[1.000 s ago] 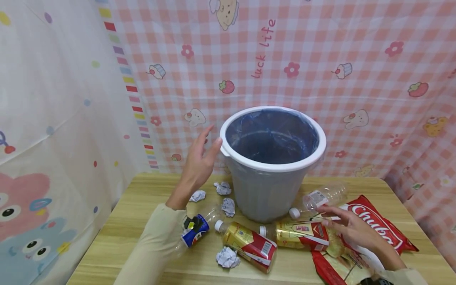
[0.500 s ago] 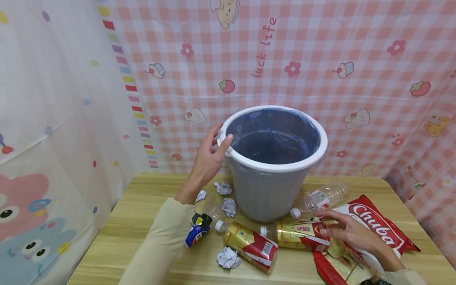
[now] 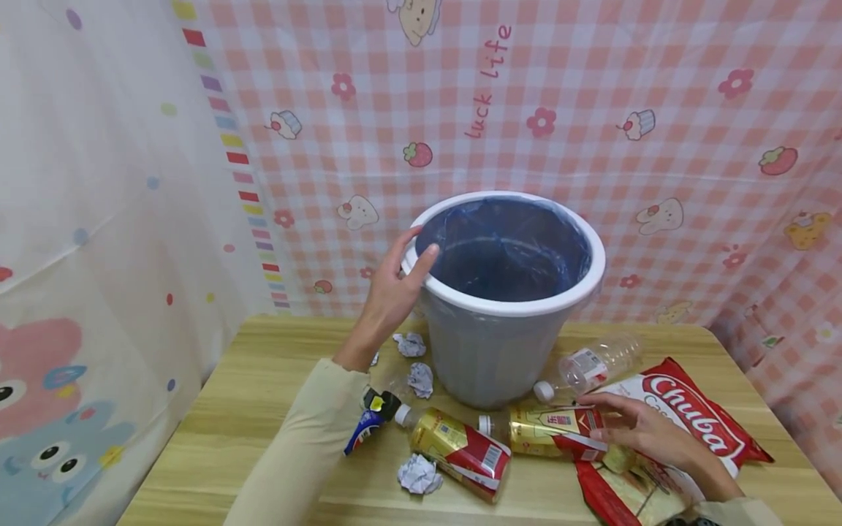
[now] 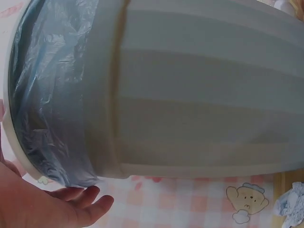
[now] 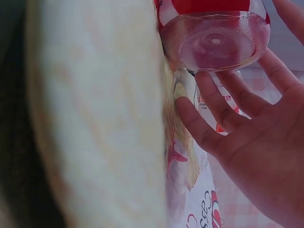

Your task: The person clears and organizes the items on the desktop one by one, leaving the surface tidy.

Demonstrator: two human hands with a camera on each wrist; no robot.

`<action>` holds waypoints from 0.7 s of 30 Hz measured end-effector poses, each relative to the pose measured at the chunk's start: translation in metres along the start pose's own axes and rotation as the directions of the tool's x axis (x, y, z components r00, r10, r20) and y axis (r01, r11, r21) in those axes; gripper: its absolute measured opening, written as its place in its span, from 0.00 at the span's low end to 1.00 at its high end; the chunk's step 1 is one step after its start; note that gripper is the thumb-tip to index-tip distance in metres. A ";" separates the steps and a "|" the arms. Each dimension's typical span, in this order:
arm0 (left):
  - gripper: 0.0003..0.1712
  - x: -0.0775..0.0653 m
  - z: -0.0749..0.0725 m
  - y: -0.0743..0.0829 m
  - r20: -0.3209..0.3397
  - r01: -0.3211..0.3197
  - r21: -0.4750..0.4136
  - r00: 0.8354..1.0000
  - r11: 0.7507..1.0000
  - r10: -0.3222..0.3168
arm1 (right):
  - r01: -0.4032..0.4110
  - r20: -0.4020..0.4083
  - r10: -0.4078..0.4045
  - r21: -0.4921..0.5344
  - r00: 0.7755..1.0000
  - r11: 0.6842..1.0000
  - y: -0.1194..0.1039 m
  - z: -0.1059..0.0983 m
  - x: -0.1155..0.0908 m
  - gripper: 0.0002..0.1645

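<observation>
In the head view, my left hand (image 3: 393, 296) holds the white rim of a grey trash can (image 3: 490, 358), its thumb over the top. The left wrist view shows fingers (image 4: 92, 209) under the rim, beside the clear liner (image 4: 61, 118). My right hand (image 3: 651, 431) reaches around the base end of a gold-and-red drink bottle (image 3: 559, 432) lying on its side. In the right wrist view its fingers (image 5: 247, 97) are spread close to the bottle's clear base (image 5: 216, 42), with the thumb apart on the far side. Chips bags (image 3: 697, 409) lie under and beside this hand.
A second gold-and-red bottle (image 3: 460, 453), a clear bottle (image 3: 601, 364) and a blue-labelled bottle (image 3: 362, 429) lie on the wooden table (image 3: 217, 438). Several crumpled paper balls (image 3: 419, 475) sit left of the can. A checked cloth (image 3: 316, 146) hangs behind.
My left hand has moved right from beside the trash can onto its rim. My right hand has shifted slightly left around the bottle's end. The bottles and bags stay in place.
</observation>
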State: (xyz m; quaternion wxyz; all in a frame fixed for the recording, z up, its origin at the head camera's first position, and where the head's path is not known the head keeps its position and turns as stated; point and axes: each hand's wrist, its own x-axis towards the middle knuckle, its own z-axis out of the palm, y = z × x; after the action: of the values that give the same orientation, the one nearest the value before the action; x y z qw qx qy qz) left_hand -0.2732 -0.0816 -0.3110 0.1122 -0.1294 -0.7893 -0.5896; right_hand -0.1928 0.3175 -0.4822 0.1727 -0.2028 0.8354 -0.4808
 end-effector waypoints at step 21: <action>0.31 0.003 0.012 -0.009 -0.076 0.022 -0.133 0.997 0.991 -0.032 | 0.063 0.041 -0.061 -0.043 0.997 0.997 0.005 0.001 0.001 0.29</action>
State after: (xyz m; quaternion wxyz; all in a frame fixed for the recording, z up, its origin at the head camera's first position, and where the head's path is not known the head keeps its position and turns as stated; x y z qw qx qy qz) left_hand -0.2798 -0.0722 -0.3215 0.1261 -0.1029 -0.7454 -0.6464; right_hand -0.1944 0.3182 -0.4871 0.1698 -0.2419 0.8356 -0.4631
